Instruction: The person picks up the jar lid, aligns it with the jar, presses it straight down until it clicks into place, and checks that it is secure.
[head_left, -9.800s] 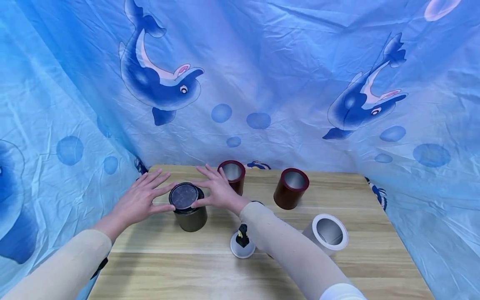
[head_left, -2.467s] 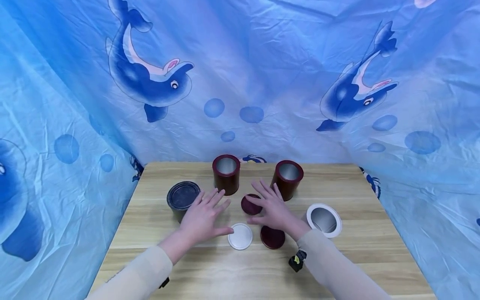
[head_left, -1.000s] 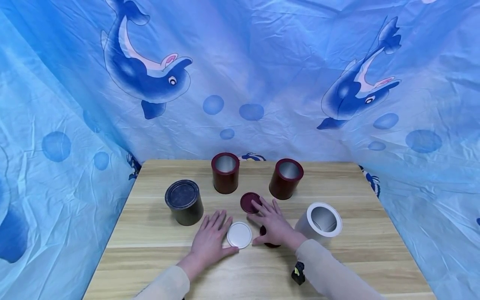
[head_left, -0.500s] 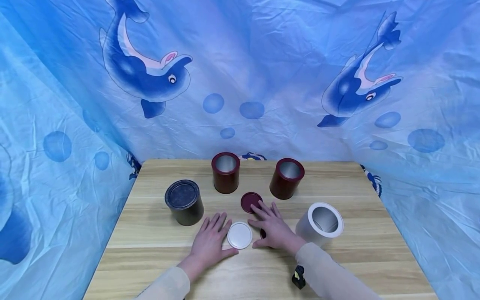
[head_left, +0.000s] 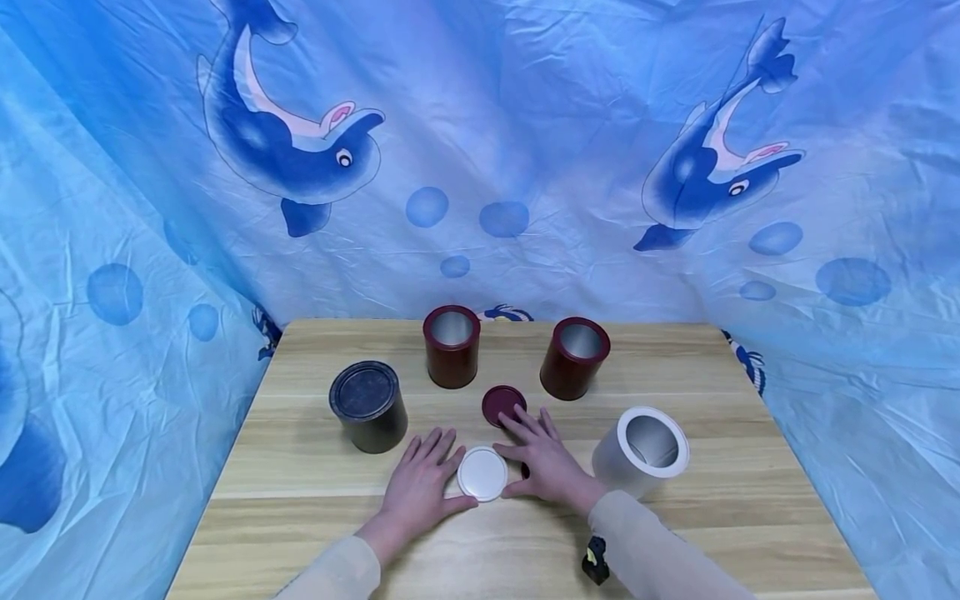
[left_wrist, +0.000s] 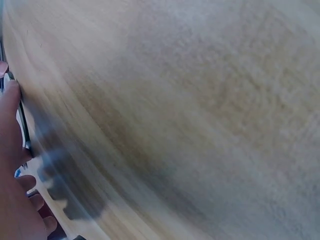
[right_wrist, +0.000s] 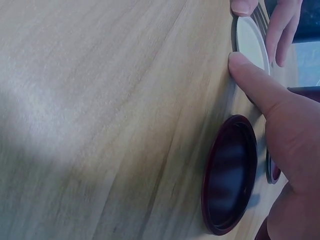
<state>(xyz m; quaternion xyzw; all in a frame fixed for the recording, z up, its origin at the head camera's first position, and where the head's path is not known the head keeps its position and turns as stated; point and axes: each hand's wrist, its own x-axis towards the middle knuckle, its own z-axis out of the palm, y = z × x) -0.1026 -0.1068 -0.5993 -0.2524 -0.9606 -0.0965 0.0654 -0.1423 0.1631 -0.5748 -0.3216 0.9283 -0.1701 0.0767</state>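
A white round lid (head_left: 482, 473) lies on the wooden table between both hands. My left hand (head_left: 418, 485) rests at its left side, thumb and index finger at the rim, the other fingers spread flat. From the right, my right hand (head_left: 551, 465) brings its thumb and index tip to the opposite rim. One dark red lid (head_left: 501, 402) lies just beyond the right fingers. The other dark red lid (right_wrist: 230, 175) is mostly hidden under the right hand in the head view, but shows in the right wrist view. The left wrist view shows mostly table.
At the left stands a dark can (head_left: 375, 425) with its black lid on. Two open dark red cans, one (head_left: 452, 362) at the back middle and one (head_left: 567, 371) to its right, stand upright. An open white can (head_left: 618, 462) is right of my right hand. Blue dolphin-printed cloth surrounds the table.
Since 9.8 s ago, both hands have left the black-lidded can and come down beside the white lid. In the last half second, the fingers have closed in and the white lid has shifted slightly right.
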